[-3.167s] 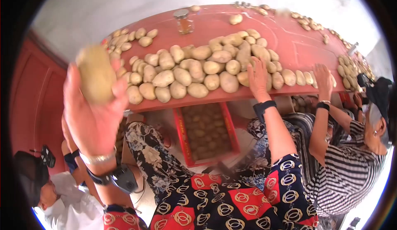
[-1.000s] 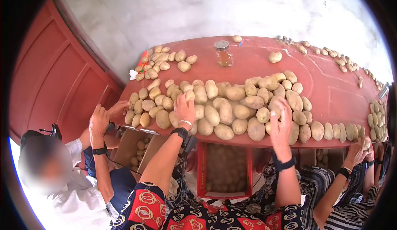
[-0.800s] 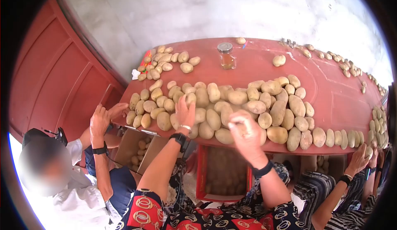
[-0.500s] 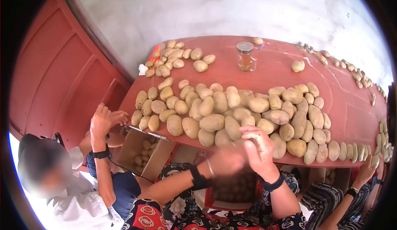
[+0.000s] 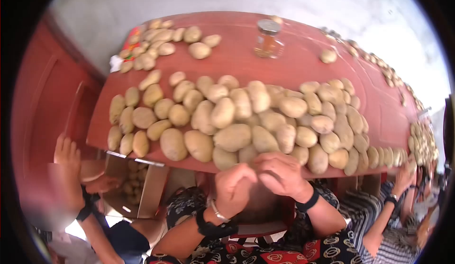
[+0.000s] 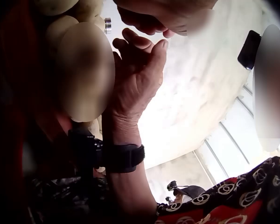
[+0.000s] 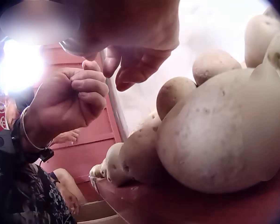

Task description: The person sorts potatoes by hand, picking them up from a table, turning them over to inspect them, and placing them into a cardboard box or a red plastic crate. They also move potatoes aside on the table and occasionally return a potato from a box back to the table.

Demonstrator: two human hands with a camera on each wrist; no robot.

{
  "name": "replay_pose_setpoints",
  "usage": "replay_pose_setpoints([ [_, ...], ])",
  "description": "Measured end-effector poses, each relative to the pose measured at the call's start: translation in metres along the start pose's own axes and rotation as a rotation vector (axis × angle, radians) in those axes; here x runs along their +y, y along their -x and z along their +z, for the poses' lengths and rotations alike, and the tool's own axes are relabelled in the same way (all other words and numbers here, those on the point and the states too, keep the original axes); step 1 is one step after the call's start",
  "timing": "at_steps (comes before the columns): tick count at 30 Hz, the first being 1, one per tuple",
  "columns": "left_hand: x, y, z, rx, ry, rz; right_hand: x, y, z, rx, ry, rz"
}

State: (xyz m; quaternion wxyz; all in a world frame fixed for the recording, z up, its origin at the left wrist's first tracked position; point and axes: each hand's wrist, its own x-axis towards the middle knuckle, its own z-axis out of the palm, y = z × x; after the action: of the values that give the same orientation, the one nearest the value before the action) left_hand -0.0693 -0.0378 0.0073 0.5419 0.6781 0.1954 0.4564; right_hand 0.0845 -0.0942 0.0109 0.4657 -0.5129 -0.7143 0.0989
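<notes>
My left hand [image 5: 234,188], with a bracelet and a black strap, is in front of the table edge. In the right wrist view its fingers curl in toward the palm. Close beside it is my right hand [image 5: 284,176], its fingers loosely bent and nothing seen in them. The left wrist view shows the right hand's thumb and bent fingertips [image 6: 140,42] near the underside of the left hand. Behind both hands, potatoes [image 5: 232,137] lie packed together on the red table [image 5: 237,69]. A large potato [image 7: 214,135] looms near the right hand in the right wrist view.
A lidded glass jar [image 5: 268,41] stands at the back, with a smaller potato group [image 5: 161,46] to its left. A red crate [image 5: 265,228] is below the table edge, and a cardboard box [image 5: 151,188] with potatoes is to its left. People sit on both sides.
Earlier the left hand held up a potato, then touched the left part of the pile. The right hand left the potatoes at right. Both have come together at the front edge; the view has shifted.
</notes>
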Motion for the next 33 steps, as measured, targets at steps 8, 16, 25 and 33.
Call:
replay_pose_setpoints([
  [8, 0.001, -0.001, 0.008, -0.013, -0.026, -0.003, -0.002, 0.022, 0.012, 0.032, 0.006, -0.007],
  [16, -0.019, -0.003, 0.013, 0.06, -0.158, 0.067, -0.005, 0.034, 0.005, 0.031, 0.021, -0.052],
  [25, 0.003, -0.025, 0.048, -0.013, -0.006, 0.05, 0.021, 0.035, -0.057, 0.561, 0.092, 0.084],
  [33, -0.027, -0.035, 0.008, 0.24, 0.355, 0.004, 0.036, 0.027, -0.054, 0.614, -0.104, 0.31],
])
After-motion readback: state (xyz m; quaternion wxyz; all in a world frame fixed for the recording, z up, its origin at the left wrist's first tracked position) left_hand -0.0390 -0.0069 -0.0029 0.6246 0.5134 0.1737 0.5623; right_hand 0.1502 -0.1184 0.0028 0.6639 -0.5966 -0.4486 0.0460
